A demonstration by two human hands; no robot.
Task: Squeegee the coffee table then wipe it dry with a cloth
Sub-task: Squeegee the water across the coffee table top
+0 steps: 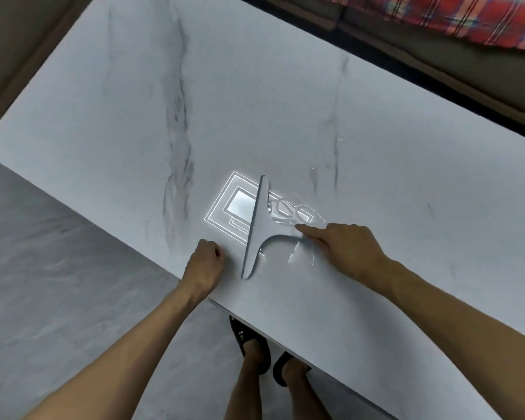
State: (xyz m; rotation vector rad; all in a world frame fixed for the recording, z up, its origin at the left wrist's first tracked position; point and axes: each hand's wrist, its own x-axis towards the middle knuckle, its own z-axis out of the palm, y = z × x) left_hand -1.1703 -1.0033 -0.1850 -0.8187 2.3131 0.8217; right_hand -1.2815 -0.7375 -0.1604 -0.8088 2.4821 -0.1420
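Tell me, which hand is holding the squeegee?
The right hand: it grips the squeegee by its handle, index finger stretched forward. The left hand rests beside the blade, curled into a fist and holding nothing.

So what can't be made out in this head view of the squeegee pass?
Head view:
Handle end of the grey plastic squeegee: covered by the right-hand grip.
Drying cloth: none in frame.
White marble-look coffee table: right end cut off by the frame edge.
Clear water puddle: its edge washed out by the bright lamp reflection.
Red plaid fabric: blurred, cut by the top edge.
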